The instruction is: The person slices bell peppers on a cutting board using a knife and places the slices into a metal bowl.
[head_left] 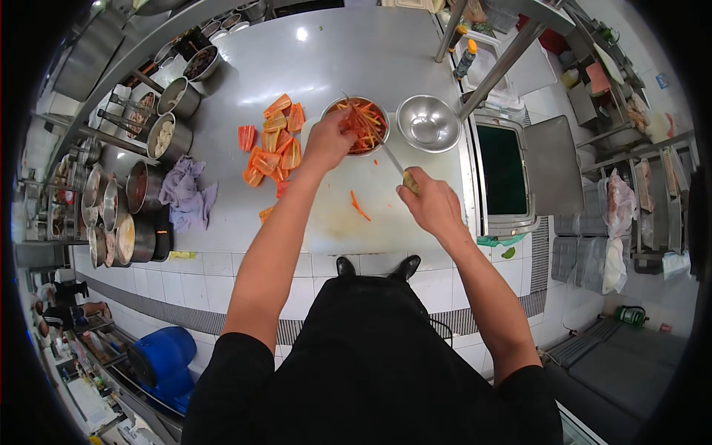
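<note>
Steel desk [371, 52] with pale cutting board [334, 215], white tiled floor [193, 285] below, right hand [432, 204] gripping knife [393, 157] over bowl [386, 119] of red-orange strips [366, 135], left hand [331, 139] at strips, grip unclear.

Your left hand [331, 139] is more forward, with its fingers bent. Your right hand [432, 202] is to the right of it and nearer to you, curled in a grip. Behind each hand, your left forearm [278, 241] and right forearm [489, 289] slant outward.
</note>
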### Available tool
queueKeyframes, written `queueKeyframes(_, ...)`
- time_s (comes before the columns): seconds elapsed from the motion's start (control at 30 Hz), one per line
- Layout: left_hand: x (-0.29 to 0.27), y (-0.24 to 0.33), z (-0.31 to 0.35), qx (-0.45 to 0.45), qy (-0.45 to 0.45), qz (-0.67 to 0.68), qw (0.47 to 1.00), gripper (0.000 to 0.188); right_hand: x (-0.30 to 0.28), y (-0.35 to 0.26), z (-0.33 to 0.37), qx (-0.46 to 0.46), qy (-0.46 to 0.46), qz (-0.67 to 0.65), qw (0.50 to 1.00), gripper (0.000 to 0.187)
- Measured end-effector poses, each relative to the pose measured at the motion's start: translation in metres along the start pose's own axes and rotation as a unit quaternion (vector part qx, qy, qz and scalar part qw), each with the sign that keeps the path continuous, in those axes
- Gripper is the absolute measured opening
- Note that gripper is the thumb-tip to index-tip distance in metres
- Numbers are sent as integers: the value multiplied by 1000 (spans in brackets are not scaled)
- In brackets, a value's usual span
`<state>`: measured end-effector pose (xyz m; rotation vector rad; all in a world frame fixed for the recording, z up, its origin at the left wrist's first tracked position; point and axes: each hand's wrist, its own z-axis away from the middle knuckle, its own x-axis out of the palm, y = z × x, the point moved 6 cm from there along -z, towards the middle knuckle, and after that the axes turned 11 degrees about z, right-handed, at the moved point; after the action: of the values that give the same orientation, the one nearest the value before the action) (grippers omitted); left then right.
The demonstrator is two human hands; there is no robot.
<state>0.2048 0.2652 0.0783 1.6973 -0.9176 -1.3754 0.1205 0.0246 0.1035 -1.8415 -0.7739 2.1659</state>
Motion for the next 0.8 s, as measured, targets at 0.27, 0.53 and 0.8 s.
queueKeyframes(0.27, -27, -53, 10, -39, 43, 235, 970, 49, -5, 46, 13, 92, -102, -238, 962, 32)
queueKeyframes(0.53, 11, -63, 131, -125, -147, -116, 974, 68, 48, 133, 148, 216, -251, -423, 844, 18)
queueKeyframes(0.8, 49, -34, 163, -43, -57, -61, 996, 48, 120, 100, 155, 203, -323, -416, 826, 17)
